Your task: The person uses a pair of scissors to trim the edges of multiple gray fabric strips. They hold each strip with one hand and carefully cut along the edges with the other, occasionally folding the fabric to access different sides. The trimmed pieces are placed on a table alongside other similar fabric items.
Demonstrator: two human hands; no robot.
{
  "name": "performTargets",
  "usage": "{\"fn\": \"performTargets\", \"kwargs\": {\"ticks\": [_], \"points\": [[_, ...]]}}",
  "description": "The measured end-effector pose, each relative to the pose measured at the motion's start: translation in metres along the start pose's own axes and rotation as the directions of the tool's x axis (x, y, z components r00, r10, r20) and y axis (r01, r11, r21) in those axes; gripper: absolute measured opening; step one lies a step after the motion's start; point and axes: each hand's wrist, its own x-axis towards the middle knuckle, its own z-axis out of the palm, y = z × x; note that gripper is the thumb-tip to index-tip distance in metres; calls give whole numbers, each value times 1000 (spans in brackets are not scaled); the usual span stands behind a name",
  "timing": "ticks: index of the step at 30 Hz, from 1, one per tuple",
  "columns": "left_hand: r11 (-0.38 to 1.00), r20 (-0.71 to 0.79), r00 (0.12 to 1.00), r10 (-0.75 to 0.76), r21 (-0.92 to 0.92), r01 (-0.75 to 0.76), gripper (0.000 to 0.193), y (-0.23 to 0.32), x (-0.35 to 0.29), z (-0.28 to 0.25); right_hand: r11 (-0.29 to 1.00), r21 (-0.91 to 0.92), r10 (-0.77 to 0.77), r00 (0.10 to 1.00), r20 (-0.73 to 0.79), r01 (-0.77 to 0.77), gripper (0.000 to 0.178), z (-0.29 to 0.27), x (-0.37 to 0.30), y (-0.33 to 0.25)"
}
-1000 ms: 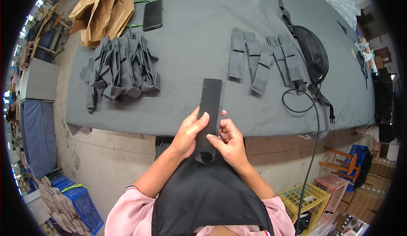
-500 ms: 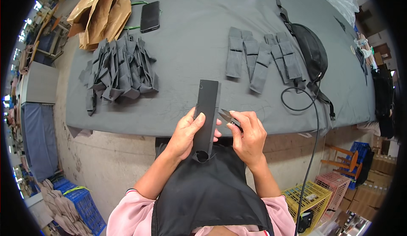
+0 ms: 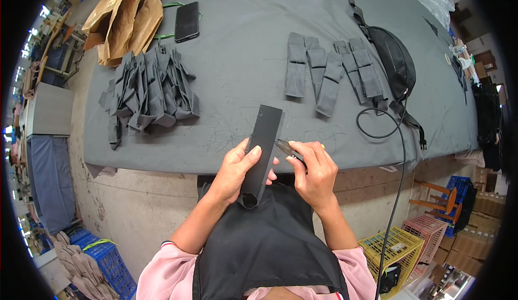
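Note:
My left hand is wrapped round a dark grey fabric strip, thumb on its face and fingertips showing past its right edge. The strip tilts slightly, its top leaning right; its lower end curls into a loop. In my right hand is a small pair of thread snips, pinched between thumb and fingers. The blades point up and left, with their tips at the strip's right edge. Whether they touch it I cannot tell. Loose thread bits lie on the table behind the strip.
The grey-covered table bears a heap of folded grey strips at left and several flat strips at right. Beyond are a brown paper bag, a phone and a black waist bag with a cable. Crates stand below right.
The strip has tilted, its top moving right and its lower end left. The snips' blades look closed together now and lie nearer the strip's edge; before, they were spread apart.

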Motion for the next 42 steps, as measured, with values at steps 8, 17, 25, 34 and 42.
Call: {"fn": "performTargets", "kwargs": {"ticks": [8, 17, 25, 34, 42], "points": [[1000, 21, 1000, -22, -2, 22, 35, 3, -2, -4, 987, 134, 85, 996, 3, -85, 22, -1, -2, -2], [996, 50, 998, -30, 88, 26, 33, 5, -2, -6, 955, 253, 157, 988, -3, -151, 21, 0, -5, -1], [984, 55, 997, -53, 171, 42, 30, 7, -5, -2, 965, 226, 127, 991, 42, -133, 23, 5, 5, -9], [882, 1, 1000, -14, 471, 12, 25, 0, -1, 0, 996, -19, -82, 997, 13, 83, 26, 6, 5, -10], [795, -3, 1000, -31, 607, 27, 41, 6, -3, 8, 818, 391, 428, 901, 73, -421, 35, 10, 12, 3]]}}
